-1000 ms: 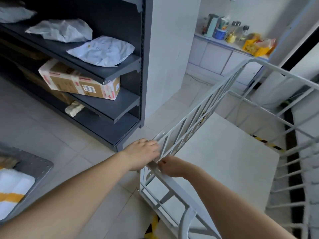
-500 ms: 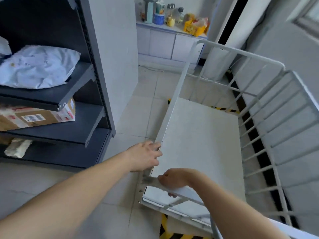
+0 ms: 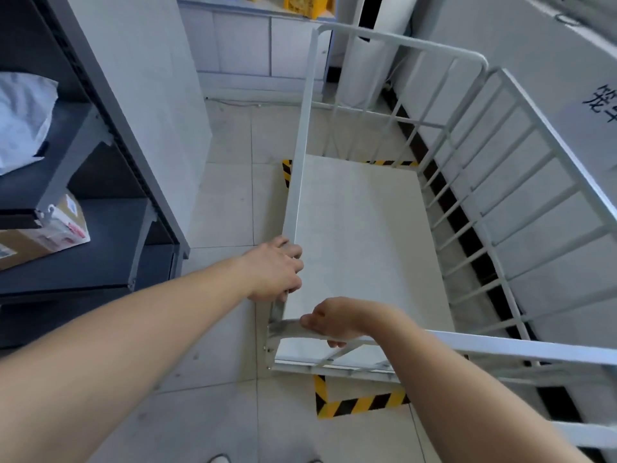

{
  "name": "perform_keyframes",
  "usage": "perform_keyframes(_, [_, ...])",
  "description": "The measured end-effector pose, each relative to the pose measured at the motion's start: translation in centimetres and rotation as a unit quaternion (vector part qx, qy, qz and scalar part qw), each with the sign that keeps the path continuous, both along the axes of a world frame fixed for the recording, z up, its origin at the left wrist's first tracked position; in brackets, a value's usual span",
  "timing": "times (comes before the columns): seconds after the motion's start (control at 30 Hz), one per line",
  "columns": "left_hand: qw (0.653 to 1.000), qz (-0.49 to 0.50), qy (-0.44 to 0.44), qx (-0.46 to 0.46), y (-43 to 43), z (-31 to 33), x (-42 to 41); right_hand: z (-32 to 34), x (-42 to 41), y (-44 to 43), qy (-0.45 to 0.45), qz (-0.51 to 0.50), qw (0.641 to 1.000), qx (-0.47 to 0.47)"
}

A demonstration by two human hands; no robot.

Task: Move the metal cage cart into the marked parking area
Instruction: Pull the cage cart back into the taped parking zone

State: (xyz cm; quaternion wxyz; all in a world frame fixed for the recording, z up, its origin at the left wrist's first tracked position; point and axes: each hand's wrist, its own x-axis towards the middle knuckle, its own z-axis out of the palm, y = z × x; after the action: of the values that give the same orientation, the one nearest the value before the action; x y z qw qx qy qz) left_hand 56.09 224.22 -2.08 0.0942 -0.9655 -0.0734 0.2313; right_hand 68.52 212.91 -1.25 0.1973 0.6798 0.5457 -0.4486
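The white metal cage cart (image 3: 467,182) stands in front of me with its flat white deck showing between barred sides. My left hand (image 3: 275,270) grips the near end of its left top rail. My right hand (image 3: 334,322) curls round the near crossbar at the cart's front corner. Yellow-and-black floor tape (image 3: 360,404) marks the parking area; one corner shows below the cart's near edge and more tape (image 3: 286,172) shows at the far left corner. The cart sits over the taped zone, beside the right wall.
A dark grey shelving unit (image 3: 100,182) stands at the left with a cardboard box (image 3: 43,235) and a white parcel bag (image 3: 20,121). White cabinets (image 3: 250,45) line the back wall. A white wall (image 3: 551,95) runs close along the cart's right side.
The cart has swung round and rolled toward the right wall, now lined up over the tape. Both hands keep their hold on the same corner.
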Motion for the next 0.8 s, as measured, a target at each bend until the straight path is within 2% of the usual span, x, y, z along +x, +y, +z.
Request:
perform_keyframes(0.27, [1.000,-0.007,0.009,-0.005,-0.4,0.4,0.8,-0.1,0.5,-0.5,0.006,0.000,1.000,0.008])
perform_keyframes(0.8, [0.998,-0.027,0.036,-0.040,-5.6,0.6,5.0,1.2,4.1,-4.6,-0.037,0.028,0.995,-0.084])
